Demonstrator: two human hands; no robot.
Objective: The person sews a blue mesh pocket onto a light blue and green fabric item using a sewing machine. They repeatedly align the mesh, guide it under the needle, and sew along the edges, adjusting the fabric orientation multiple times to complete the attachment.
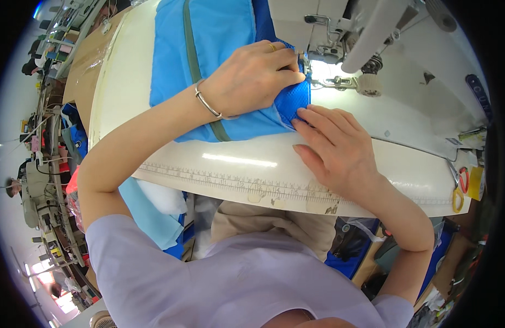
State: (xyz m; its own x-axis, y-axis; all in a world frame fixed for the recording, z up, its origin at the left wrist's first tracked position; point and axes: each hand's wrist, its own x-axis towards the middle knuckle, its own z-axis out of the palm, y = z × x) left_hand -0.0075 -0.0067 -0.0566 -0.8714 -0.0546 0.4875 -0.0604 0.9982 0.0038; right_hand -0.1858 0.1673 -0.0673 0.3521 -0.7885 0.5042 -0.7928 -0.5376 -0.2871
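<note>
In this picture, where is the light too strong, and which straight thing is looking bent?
Head view: a washed-out bright patch under the sewing machine; head view: a white glare streak on the table, below the blue fabric; head view: the ruler strip curves along the table's edge, and the corners are black.
</note>
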